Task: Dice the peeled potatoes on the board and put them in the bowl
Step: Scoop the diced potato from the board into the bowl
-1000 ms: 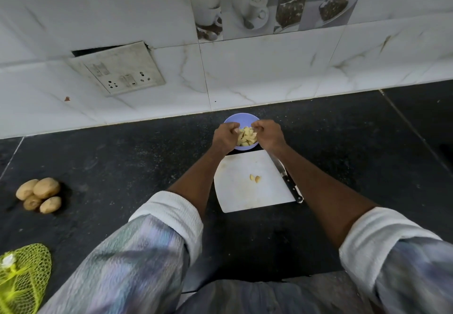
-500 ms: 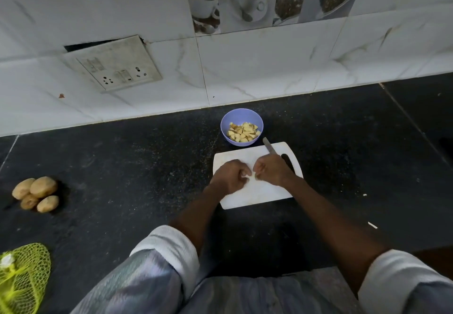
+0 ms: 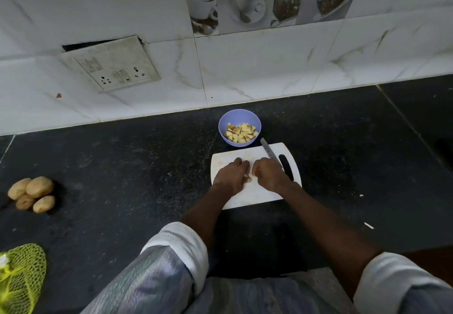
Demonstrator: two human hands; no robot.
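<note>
two curled hands, left hand (image 3: 231, 175) and right hand (image 3: 268, 174), meet over a potato bit (image 3: 249, 179) on the board (image 3: 250, 197); grip unclear.

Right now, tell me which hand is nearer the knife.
Right. The right hand lies against the knife blade; the left hand sits further left on the board.

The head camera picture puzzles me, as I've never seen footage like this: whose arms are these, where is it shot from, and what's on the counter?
No machine here: a person wears a camera on the head, looking down at their own arms. The left hand and right hand meet over a few small potato pieces on the white cutting board; their grip is hidden. A knife lies on the board. Behind it, a blue bowl holds diced potato. Far left lie whole potatoes and a yellow net bag.
</note>
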